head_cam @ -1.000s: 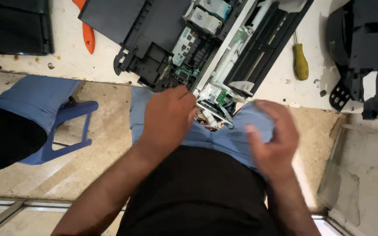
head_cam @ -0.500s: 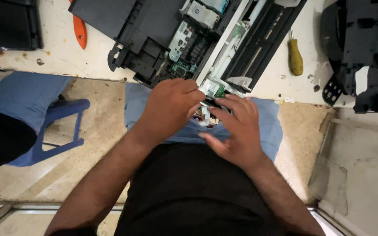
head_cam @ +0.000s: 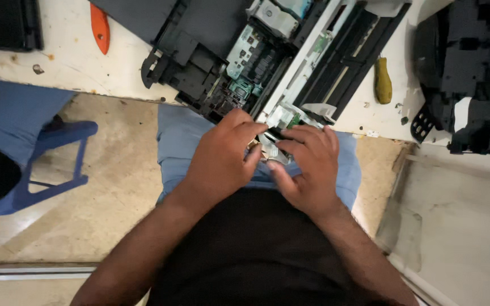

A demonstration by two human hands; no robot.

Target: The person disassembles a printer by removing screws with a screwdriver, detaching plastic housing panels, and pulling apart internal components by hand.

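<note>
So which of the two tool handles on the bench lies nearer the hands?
The yellow-green handle, right of the opened printer. It lies nearer the right hand than the orange handle does to either hand.

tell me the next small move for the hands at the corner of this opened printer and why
Probably keep the left hand bracing while the right hand eases the small white part free. Both hands pinch it at the near corner of the opened printer, which overhangs the table edge, so a hard tug could shift it.

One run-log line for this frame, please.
left hand: on small part | right hand: same part | opened printer on bench
</note>
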